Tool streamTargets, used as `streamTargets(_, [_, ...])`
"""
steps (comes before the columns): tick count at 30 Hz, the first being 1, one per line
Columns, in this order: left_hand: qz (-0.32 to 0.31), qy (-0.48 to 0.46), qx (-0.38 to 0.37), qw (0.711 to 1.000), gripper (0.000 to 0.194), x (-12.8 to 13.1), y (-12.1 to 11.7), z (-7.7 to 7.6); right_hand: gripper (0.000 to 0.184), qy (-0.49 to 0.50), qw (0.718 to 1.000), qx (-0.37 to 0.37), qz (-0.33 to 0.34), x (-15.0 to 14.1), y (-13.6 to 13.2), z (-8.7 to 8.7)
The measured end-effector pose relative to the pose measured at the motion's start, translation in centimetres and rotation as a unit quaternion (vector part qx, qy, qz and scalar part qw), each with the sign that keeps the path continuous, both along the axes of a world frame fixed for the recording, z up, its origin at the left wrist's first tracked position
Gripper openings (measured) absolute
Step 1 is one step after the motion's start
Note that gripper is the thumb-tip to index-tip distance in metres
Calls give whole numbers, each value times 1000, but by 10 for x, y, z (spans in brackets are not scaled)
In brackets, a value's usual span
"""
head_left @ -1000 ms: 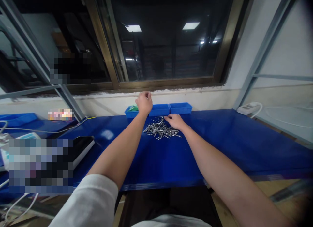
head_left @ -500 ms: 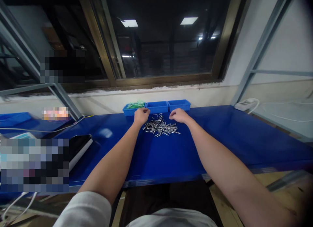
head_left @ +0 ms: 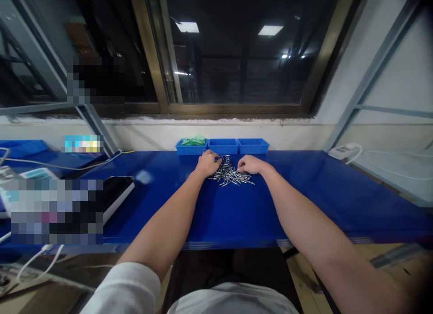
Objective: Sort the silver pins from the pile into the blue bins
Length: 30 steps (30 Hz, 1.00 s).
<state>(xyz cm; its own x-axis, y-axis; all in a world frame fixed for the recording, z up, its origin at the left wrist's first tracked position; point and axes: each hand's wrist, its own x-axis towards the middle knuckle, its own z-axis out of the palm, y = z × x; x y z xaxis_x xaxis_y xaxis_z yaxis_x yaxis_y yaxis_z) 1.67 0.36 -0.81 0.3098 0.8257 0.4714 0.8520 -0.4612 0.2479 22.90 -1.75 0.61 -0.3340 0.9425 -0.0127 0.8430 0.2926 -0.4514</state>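
Observation:
A loose pile of thin, silvery metal pins (head_left: 233,175) lies on the blue tabletop, some with darker ends; their exact kind is too small to make out. At the pile's left edge is my left hand (head_left: 207,164), its fingers bent over the pins with a gap between thumb and forefinger. My right hand (head_left: 251,164) touches the pile's upper right side. Its fingers are curled together, and whatever lies between the tips is hidden.
Behind the pile stand three blue bins: a left bin (head_left: 182,150) with green plastic in it, a middle bin (head_left: 223,147) and a right bin (head_left: 253,147). A dark-screened device (head_left: 118,187) lies at left; a power strip (head_left: 343,150) sits at right.
Both hands have come down to the pile from just above its sides. The left moved inward over the pins, and the right fingertips lowered onto them. The view has shifted slightly.

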Motion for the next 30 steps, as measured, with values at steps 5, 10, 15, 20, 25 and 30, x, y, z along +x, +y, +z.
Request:
streamTargets(5, [-28, 7, 17, 999, 29, 3, -4, 1, 14, -28, 999, 22, 23, -1, -5, 5])
streamTargets(10, [-136, -22, 18, 990, 31, 8, -15, 9, 13, 68, 996, 64, -1, -5, -7, 8])
streamTargets(15, [-242, -20, -3, 970, 29, 14, -24, 17, 11, 245, 969, 44, 14, -17, -9, 6])
streamTargets(20, [-215, -53, -8, 975, 25, 14, -22, 20, 20, 410, 911, -46, 24, -21, -12, 5])
streamTargets(25, [-225, -114, -82, 964, 30, 13, -22, 21, 18, 515, 852, -81, 38, -23, -13, 4])
streamTargets(30, [-209, -249, -127, 937, 39, 2, -11, 17, 14, 497, 863, -86, 29, -24, -16, 8])
